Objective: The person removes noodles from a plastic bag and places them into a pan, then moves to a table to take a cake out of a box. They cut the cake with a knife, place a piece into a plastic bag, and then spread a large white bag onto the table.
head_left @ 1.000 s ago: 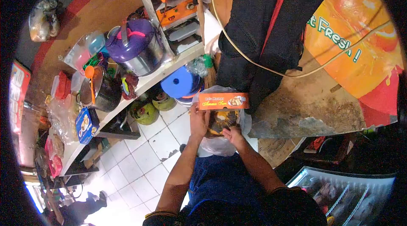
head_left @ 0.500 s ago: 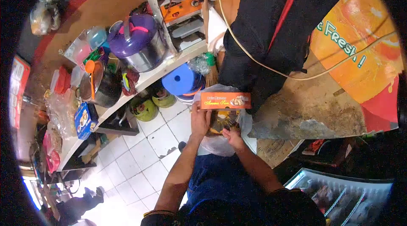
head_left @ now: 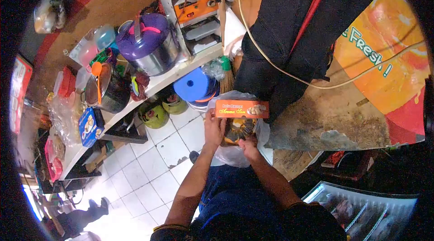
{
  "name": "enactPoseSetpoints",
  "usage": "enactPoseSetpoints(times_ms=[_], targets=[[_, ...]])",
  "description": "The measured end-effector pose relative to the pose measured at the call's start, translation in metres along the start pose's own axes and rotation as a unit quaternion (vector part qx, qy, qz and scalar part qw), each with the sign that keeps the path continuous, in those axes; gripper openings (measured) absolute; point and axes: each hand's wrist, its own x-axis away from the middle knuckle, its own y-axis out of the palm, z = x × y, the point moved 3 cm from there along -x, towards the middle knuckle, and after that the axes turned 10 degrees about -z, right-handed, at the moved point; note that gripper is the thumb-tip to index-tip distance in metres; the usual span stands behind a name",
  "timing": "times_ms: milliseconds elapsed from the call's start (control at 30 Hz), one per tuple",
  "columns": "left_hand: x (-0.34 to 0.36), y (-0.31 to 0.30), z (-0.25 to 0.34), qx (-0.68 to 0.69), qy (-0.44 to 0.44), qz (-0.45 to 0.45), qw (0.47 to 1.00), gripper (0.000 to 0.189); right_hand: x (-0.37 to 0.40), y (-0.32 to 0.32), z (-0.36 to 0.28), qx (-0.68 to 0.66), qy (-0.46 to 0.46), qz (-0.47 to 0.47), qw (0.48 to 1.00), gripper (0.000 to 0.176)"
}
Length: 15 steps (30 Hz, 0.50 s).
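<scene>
Between my two hands is a cake box (head_left: 242, 109) with orange print reading "Bolu Marmer". Below its orange panel shows a dark, marbled brown and yellow cake (head_left: 234, 129). My left hand (head_left: 214, 130) grips the left side of the box, fingers closed along its edge. At the lower right corner, my right hand (head_left: 248, 146) is closed on the box, its fingertips partly hidden. A translucent white plastic bag (head_left: 231, 156) lies beneath and around the box.
On the left, a shelf (head_left: 151, 88) holds a purple-lidded steel pot (head_left: 147, 46), an orange spoon (head_left: 98, 78) and a blue box (head_left: 89, 128). Green gas cylinders (head_left: 153, 115) stand underneath. Dark cloth (head_left: 282, 28) hangs ahead, with a cable (head_left: 271, 65) across it. A glass-fronted case (head_left: 361, 209) is at lower right.
My right hand's fingers have shifted slightly at the box's lower right corner. My left hand keeps its hold on the box. The whole view has moved a little.
</scene>
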Motion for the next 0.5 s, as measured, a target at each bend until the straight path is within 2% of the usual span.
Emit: enactPoseSetpoints(times_ms=[67, 200, 300, 367, 500], targets=[[-0.001, -0.002, 0.002, 0.011, 0.001, 0.004, 1.000, 0.023, -0.002, 0.004, -0.005, -0.065, 0.086, 0.035, 0.994, 0.037], [-0.001, -0.004, 0.005, 0.043, -0.017, 0.008, 0.999, 0.023, -0.005, 0.010, -0.016, -0.051, 0.122, 0.040, 0.990, 0.037], [-0.001, -0.003, 0.002, 0.045, -0.011, 0.010, 0.999, 0.023, -0.017, -0.004, 0.003, -0.086, 0.141, 0.037, 0.986, 0.037], [-0.001, -0.003, 0.002, 0.037, -0.013, 0.010, 0.999, 0.023, -0.038, -0.032, 0.033, -0.091, 0.239, 0.145, 0.956, 0.039], [-0.001, -0.004, 0.005, 0.029, -0.012, 0.021, 0.999, 0.021, -0.015, 0.000, 0.007, -0.102, 0.210, 0.101, 0.967, 0.037]])
